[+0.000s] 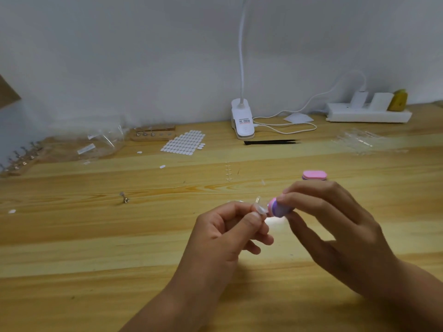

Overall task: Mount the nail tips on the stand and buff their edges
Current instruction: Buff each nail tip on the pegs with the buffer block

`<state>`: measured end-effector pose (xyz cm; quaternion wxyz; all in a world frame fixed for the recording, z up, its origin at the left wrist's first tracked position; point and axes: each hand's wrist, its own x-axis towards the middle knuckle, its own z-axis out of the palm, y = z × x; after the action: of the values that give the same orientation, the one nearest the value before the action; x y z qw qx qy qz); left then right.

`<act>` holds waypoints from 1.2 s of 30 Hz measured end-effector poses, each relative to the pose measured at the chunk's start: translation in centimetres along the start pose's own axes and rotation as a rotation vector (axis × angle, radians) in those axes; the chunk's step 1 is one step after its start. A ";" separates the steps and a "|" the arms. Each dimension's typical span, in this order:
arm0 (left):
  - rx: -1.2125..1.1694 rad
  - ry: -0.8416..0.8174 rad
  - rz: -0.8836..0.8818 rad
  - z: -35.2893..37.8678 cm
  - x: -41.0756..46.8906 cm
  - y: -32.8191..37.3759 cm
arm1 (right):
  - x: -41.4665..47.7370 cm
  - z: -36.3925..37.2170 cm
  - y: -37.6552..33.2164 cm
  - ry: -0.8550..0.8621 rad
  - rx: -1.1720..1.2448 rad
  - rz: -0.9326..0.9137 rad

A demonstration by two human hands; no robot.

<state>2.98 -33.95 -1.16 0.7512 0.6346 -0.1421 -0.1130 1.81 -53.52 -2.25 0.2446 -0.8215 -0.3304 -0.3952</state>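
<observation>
Nearest, the left hand [230, 226] pinches a clear nail tip [260, 207] between thumb and forefinger, the other fingers curled under. The right hand [335, 226] clamps a small pink-and-purple buffer [278, 208] between thumb and fingertips, its end touching the tip's edge. Both hover just above the wooden table [119, 248].

Behind the right hand lies a second pink buffer [314, 175]. To the left stands a lone holder [125, 198], well apart from the hands. Farther back lie black tweezers [271, 141], a sheet of white stickers [184, 143], a wooden stand [153, 135] with holders in it, and clear bags [100, 144]. A clip lamp [242, 118] and a power strip [369, 112] sit against the wall.
</observation>
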 end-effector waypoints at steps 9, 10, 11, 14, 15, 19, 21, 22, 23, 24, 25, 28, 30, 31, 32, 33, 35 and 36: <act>0.014 -0.030 0.004 0.0 -0.1 -0.1 | 0.2 -0.1 0.1 0.034 0.002 0.047; 0.004 -0.042 0.004 0.0 0.0 0.0 | 0.2 0.0 -0.2 0.045 0.045 0.050; 0.000 -0.054 0.015 0.1 0.0 0.0 | 0.1 0.2 -0.6 0.043 0.089 0.037; 0.041 -0.077 0.059 0.2 -0.1 -0.1 | -0.1 0.1 -0.8 -0.014 0.097 -0.023; 0.052 -0.071 0.058 0.1 -0.1 -0.2 | 0.0 0.0 -0.4 -0.027 0.073 -0.016; 0.063 -0.044 0.050 -0.2 0.1 -0.3 | 0.1 -0.1 -0.3 0.006 0.080 0.017; 0.058 -0.063 0.063 -0.1 0.0 -0.4 | 0.0 0.1 -0.8 0.008 0.103 -0.016; 0.058 -0.075 0.068 -0.1 0.0 -0.4 | 0.0 0.0 -0.7 -0.001 0.097 -0.028; 0.057 -0.082 0.070 -0.1 0.0 -0.3 | 0.0 0.0 -0.4 -0.012 0.087 -0.028; 0.053 -0.080 0.066 -0.1 0.0 -0.3 | 0.0 -0.2 -0.1 -0.019 0.076 -0.018; 0.046 -0.072 0.059 -0.2 0.1 -0.3 | 0.1 -0.2 0.2 -0.024 0.067 -0.005; 0.048 -0.070 0.056 -0.2 0.2 -0.3 | 0.0 -0.1 -0.2 -0.013 0.083 0.003; 0.074 -0.064 0.076 -0.1 0.1 -0.3 | -0.1 0.0 -0.6 -0.014 0.077 -0.027; 0.096 -0.058 0.083 -0.2 0.1 -0.4 | -0.1 0.0 -0.4 -0.019 0.066 -0.032; 0.117 -0.049 0.085 -0.2 0.1 -0.4 | 0.0 -0.1 -0.2 -0.023 0.053 -0.025; 0.134 -0.040 0.083 -0.3 0.1 -0.4 | 0.0 -0.2 0.0 -0.023 0.041 -0.010; 0.155 -0.031 0.081 -0.3 0.1 -0.3 | 0.1 0.0 -0.2 -0.012 0.047 0.010; 0.165 -0.037 0.088 -0.3 0.2 -0.3 | 0.1 0.1 -0.5 -0.006 0.059 0.002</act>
<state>3.26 -33.81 -1.46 0.6978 0.6854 -0.1925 -0.0793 1.57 -53.07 -2.20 0.2681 -0.8155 -0.3416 -0.3826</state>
